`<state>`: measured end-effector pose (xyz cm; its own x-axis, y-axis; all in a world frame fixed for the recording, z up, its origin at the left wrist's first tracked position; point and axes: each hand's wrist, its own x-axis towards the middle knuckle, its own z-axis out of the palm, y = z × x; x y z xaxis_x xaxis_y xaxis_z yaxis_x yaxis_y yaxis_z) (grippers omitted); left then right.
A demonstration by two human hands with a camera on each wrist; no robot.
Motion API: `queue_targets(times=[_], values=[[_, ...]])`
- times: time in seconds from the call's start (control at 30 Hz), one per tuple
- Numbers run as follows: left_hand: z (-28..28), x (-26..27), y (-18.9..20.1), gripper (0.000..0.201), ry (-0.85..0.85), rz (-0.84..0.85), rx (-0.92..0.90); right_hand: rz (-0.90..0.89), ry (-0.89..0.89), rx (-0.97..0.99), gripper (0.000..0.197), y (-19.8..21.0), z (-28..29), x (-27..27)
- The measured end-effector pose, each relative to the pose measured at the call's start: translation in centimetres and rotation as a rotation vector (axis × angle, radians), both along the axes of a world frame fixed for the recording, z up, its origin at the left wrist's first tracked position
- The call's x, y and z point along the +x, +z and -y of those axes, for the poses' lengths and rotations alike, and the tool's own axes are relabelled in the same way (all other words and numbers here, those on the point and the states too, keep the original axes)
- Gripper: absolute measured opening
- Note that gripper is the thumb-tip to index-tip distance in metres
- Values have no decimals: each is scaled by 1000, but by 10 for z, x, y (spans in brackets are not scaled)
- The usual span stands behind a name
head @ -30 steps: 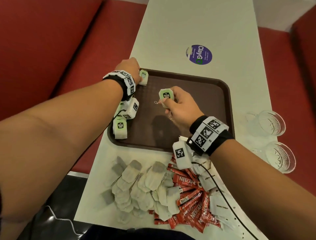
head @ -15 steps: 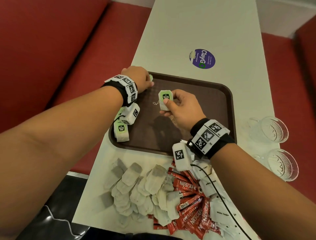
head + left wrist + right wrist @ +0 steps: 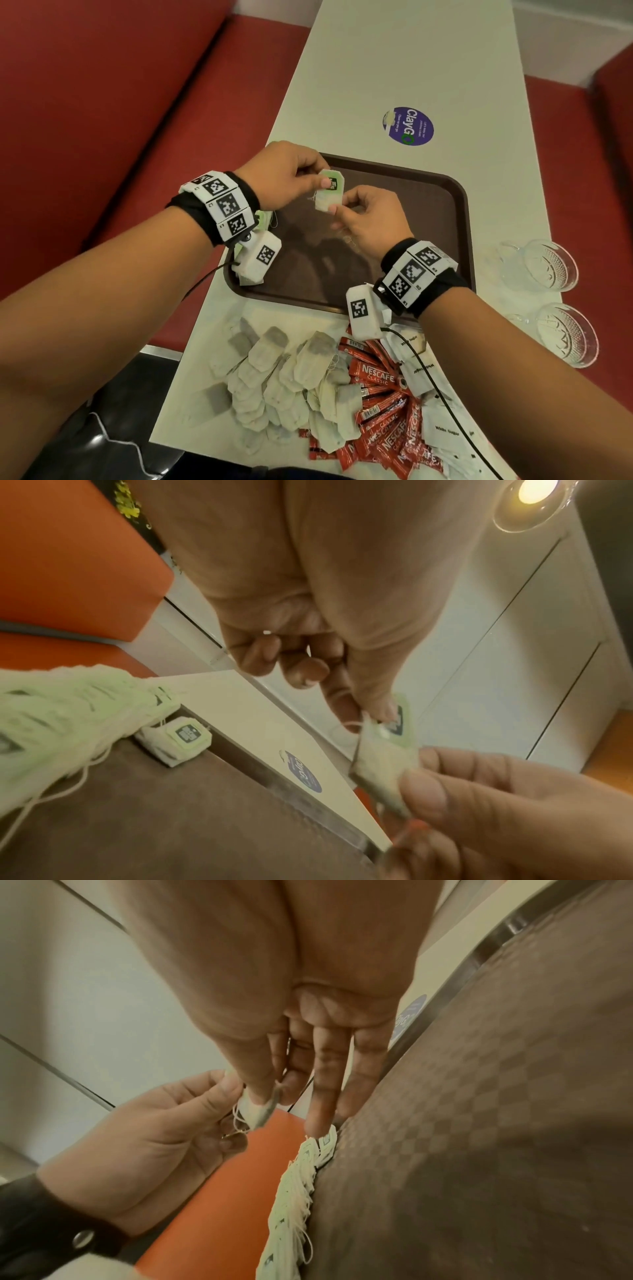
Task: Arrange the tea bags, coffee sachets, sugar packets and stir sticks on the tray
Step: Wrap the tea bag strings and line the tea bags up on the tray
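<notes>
Brown tray (image 3: pixel 459 219) has only a few tea bags (image 3: pixel 291 1185) along its left edge. We pinch one tea bag (image 3: pixel 329 195) w/ left hand (image 3: pixel 284 174) & right hand (image 3: pixel 370 219); coffee sachets (image 3: pixel 380 407), sugar packets (image 3: pixel 445 431) etc. still off it.

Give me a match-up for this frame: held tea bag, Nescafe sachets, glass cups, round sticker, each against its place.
Things:
1. held tea bag
2. Nescafe sachets
3. glass cups
4. round sticker

Places:
A. table, beyond the tray
B. table, right of the tray
C. pinched by both hands above the tray
D. table, near edge, beside the loose tea bags

Pairs: 1-C, 2-D, 3-B, 4-A
</notes>
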<state>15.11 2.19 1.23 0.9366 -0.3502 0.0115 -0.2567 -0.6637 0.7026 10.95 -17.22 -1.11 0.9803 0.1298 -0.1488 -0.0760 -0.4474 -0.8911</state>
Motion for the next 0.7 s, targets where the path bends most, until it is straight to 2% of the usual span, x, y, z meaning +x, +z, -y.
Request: queue_targets(times=[0.1,0.17,0.3,0.43,0.6,0.7], values=[[-12,16,-3,14,90,63,123,-27,50,-53,6,-6,3,-7],[-23,31,-8,18,150,92,271,-59,135,-85,12,-9,8,-14],[-38,57,-23,19,166,-23,489,-52,423,-355,20,-5,19,-32],[-31,72,-36,22,160,-54,539,-75,627,-469,27,-4,24,-53],[-22,87,-43,19,282,-87,541,-102,848,-653,38,0,20,-76],[-14,90,-43,24,331,-53,588,-110,935,-719,48,-7,15,-87]])
